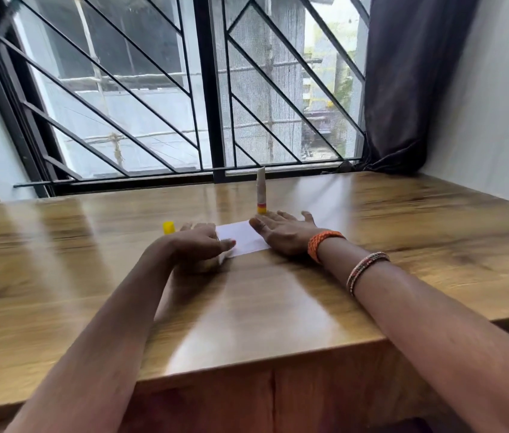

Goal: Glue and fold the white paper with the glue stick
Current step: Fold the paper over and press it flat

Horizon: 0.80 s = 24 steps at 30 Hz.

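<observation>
Both hands' straight fingers [265, 221] press the paper [240, 239] flat, setting the fold; glue stick [261, 192] stands uncapped just beyond.

Both my hands cover the ends of the white paper [242, 239], so I can't see its L/R edges. Left hand [198, 245] hides whatever's under its palm. Glue stick [261, 190] label too small to read. Forearms cut off at btm edge.

A glossy wooden counter [403, 220] stands against a window with a black diagonal-barred grille [141, 98], and a dark curtain [409, 82] hangs bunched beside the white wall [496, 104].
</observation>
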### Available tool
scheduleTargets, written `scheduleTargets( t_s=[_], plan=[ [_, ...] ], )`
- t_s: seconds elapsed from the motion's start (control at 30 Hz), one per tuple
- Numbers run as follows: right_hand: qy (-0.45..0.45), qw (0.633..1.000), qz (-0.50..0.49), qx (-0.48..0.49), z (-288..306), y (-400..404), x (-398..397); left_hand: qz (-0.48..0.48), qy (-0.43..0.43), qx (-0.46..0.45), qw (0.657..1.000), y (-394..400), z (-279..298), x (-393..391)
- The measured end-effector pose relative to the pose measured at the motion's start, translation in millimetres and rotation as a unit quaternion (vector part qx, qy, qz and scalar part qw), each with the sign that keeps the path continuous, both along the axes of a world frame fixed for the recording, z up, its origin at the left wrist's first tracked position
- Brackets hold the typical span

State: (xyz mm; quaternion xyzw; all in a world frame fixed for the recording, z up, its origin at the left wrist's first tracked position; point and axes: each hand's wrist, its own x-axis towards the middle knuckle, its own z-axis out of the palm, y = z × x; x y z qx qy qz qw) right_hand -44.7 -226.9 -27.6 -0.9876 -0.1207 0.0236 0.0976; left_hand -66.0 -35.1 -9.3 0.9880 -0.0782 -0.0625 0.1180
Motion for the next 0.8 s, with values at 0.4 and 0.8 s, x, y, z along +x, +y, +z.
scheduleTargets(
  t_s=[0.4,0.8],
  plan=[
    [-0.100,0.989,-0.090,0.068,7.4,-21.3,24.3,0.095,-0.085,-0.090,0.988,-11.6,-6.3,25.0],
    [-0.080,0.976,-0.137,0.147,10.3,-20.9,44.3,0.076,-0.097,-0.079,0.989,-22.5,-5.6,37.2]
  ],
)
